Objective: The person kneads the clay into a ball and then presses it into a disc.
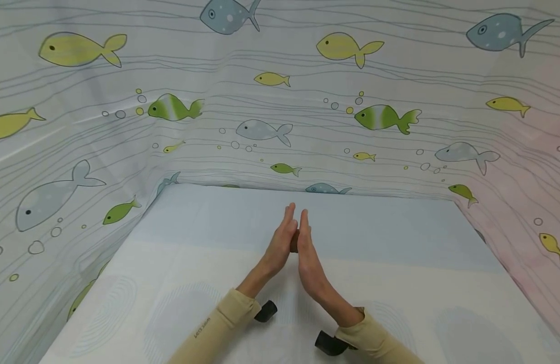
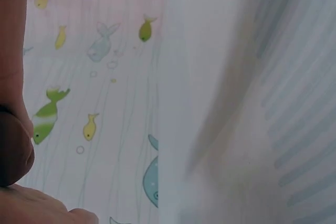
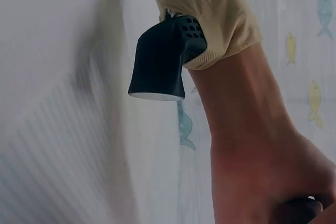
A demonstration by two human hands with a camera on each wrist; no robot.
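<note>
A small dark brown rounded object (image 1: 294,241) sits between my two palms, its kind not plain. My left hand (image 1: 280,246) presses it from the left with straight fingers pointing up and away. From the other side my right hand (image 1: 311,263) presses with its fingers straight too. The fingertips of both hands lean close together while the wrists stand wide apart. In the left wrist view, the brown object (image 2: 14,148) bulges between the palms at the left edge. The right wrist view catches a dark part of the object (image 3: 299,211) low at the right, mostly hidden by the hands.
Below the hands lies a table with a white and pale blue cover (image 1: 207,217). Fish-printed curtains (image 1: 262,101) enclose it at the back and both sides. Black wrist cameras (image 1: 331,344) stick out from the beige sleeves (image 1: 234,308).
</note>
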